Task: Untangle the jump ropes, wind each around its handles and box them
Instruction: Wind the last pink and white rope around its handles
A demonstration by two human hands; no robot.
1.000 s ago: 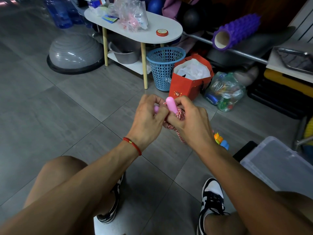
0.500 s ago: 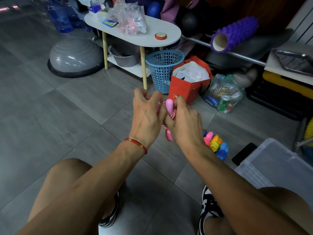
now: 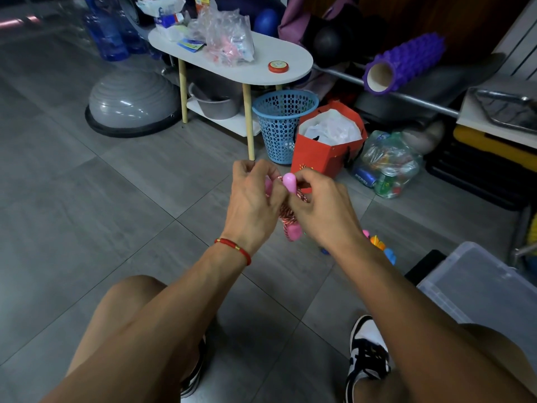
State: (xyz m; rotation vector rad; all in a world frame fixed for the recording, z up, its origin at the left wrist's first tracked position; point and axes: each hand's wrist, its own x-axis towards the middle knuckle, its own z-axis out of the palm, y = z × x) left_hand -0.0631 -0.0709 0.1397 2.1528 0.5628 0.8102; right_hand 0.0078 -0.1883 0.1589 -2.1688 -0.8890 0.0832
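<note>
- We are gripping the rope (image 3: 286, 210) and its pink handles (image 3: 289, 181) between both knees, left hand (image 3: 252, 205) and right hand (image 3: 321, 212) fingers curled tight.
- We are risking loose coils slipping off before reaching the box (image 3: 476, 289).

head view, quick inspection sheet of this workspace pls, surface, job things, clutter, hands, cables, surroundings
surface: grey tiled floor, person seated over it.
job's things: pink-handled jump rope, red-white cord wound round its handles, held in the air; colourful jump ropes on the floor; clear storage box at right.
clutter: blue basket, red bag, bag of bottles.
grippers: left hand and right hand both grip the rope bundle.
cables: nothing seen.
surroundings: white side table, grey balance dome, purple foam roller.
</note>
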